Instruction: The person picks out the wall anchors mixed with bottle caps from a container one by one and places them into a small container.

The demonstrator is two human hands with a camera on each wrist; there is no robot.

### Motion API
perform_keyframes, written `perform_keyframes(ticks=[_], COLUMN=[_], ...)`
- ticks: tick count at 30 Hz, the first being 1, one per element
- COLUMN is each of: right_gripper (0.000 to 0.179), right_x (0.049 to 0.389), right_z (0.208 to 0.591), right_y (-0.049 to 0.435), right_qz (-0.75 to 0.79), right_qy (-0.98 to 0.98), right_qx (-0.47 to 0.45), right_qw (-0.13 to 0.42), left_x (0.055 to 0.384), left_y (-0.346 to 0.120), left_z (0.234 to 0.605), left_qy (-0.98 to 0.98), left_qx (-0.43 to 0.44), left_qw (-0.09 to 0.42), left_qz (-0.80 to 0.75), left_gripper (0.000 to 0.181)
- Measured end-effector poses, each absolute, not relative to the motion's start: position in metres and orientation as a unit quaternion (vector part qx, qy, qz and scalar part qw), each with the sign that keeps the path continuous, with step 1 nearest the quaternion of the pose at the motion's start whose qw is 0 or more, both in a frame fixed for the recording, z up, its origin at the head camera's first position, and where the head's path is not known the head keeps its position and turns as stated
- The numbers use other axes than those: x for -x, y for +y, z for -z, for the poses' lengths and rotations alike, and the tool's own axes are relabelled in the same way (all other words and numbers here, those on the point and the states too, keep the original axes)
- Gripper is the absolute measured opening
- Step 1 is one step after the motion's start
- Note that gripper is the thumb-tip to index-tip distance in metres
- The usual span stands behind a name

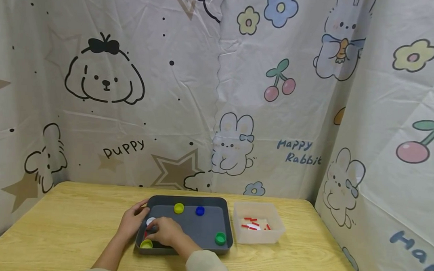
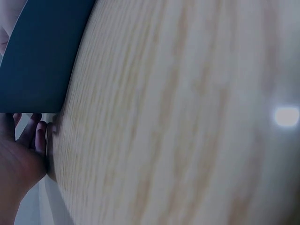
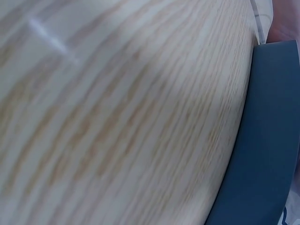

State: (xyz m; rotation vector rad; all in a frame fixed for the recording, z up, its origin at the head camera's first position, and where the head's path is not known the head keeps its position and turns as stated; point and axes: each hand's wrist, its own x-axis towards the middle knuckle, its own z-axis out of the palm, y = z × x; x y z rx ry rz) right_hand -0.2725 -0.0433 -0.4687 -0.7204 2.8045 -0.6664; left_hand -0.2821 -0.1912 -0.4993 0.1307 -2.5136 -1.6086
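Observation:
A dark grey tray (image 1: 196,201) lies on the table. My left hand (image 1: 132,220) grips its left rim near the far corner, thumb over the edge; in the left wrist view the left hand (image 2: 21,159) shows at the tray's end. Over the tray's left part, my right hand (image 1: 167,231) has its fingers curled, thumb and index around a small red piece (image 1: 145,234) that is mostly hidden. A white cap (image 1: 150,221) sits just beyond those fingertips. A yellow cap (image 1: 146,244) lies in the near left corner.
Another yellow cap (image 1: 179,208) and a blue cap (image 1: 200,210) stand along the tray's far side, a green cap (image 1: 220,238) at its near right. Right of the tray is a translucent box (image 1: 258,237) with several red sticks (image 1: 255,224). A printed curtain (image 1: 190,90) hangs behind.

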Motion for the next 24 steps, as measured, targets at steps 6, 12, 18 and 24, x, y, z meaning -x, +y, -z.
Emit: perform_keyframes(ticks=[6, 12, 18, 24], right_gripper=[0.021, 0.018, 0.017, 0.02], right_x=[0.2751, 0.2749, 0.274, 0.2752], right_z=[0.4691, 0.4679, 0.4674, 0.4667], right_y=[-0.0445, -0.045, -0.0435, -0.0397], right_qz=[0.221, 0.214, 0.218, 0.226], right_qy=[0.941, 0.942, 0.941, 0.941], right_qx=[0.241, 0.244, 0.247, 0.239], right_qw=[0.084, 0.085, 0.082, 0.076], left_x=[0.2812, 0.2815, 0.2808, 0.2791], left_y=[-0.1902, -0.1905, -0.1912, -0.1899], left_z=[0.4945, 0.4955, 0.497, 0.4963], left_qy=[-0.84, -0.84, -0.839, -0.838], left_qx=[-0.039, -0.042, -0.042, -0.042], left_qw=[0.076, 0.077, 0.07, 0.071], left_qz=[0.535, 0.535, 0.538, 0.54], left_gripper=[0.043, 0.042, 0.043, 0.043])
